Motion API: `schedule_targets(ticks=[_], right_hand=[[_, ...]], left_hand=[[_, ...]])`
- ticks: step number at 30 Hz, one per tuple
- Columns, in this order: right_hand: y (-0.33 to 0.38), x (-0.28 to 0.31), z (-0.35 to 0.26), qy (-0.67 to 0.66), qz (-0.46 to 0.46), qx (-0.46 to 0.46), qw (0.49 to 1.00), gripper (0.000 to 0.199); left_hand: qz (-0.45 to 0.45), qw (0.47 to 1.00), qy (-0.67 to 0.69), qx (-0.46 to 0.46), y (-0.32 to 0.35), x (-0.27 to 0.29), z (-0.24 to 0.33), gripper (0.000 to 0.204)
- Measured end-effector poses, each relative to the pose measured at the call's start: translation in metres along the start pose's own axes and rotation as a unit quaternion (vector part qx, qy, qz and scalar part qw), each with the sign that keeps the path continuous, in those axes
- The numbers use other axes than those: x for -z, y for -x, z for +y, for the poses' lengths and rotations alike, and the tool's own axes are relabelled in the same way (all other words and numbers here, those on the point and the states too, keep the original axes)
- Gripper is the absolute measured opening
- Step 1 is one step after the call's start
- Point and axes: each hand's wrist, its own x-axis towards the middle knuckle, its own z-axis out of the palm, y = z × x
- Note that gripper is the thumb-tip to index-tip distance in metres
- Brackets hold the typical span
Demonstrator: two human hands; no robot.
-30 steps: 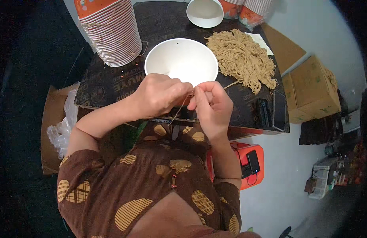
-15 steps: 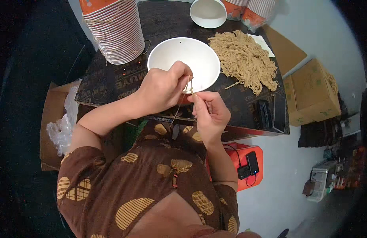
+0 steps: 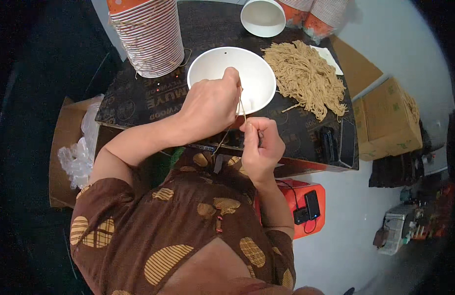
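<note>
A thin tan string (image 3: 242, 106) runs taut between my two hands, over the near rim of a white bowl (image 3: 204, 66). My left hand (image 3: 210, 103) is closed on the string's upper part, its knuckles covering part of the bowl. My right hand (image 3: 264, 150) pinches the string lower down, between thumb and forefinger. Something small and dark shows inside the right hand's curled fingers, too little of it to name. A loose end of string (image 3: 219, 145) hangs below my left hand. One small hole is visible near the bowl's far rim.
On the dark table (image 3: 139, 105) stand a tall stack of bowls (image 3: 151, 42) at left, a heap of tan strings (image 3: 306, 81) at right and another white bowl (image 3: 263, 19) behind. Wrapped bowls (image 3: 318, 22) are farther back. Cardboard boxes (image 3: 389, 123) flank the table; a red stool (image 3: 311, 189) bears devices.
My left hand has turned and risen slightly, and the string between the hands is pulled straighter. The right hand stays close to the same spot, still pinching. The view has shifted a little.
</note>
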Motion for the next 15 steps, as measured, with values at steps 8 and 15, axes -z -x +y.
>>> schedule_targets(ticks=[8,15], right_hand=[[-0.002,-0.008,0.005,-0.005,0.03,0.042,0.999,0.006],[-0.006,-0.009,-0.01,-0.258,-0.028,-0.173,0.95,0.009]], left_hand=[[0.034,0.998,0.054,-0.011,-0.004,0.003,-0.004,0.011],[-0.093,0.955,0.281,0.033,-0.009,0.024,0.005,0.007]])
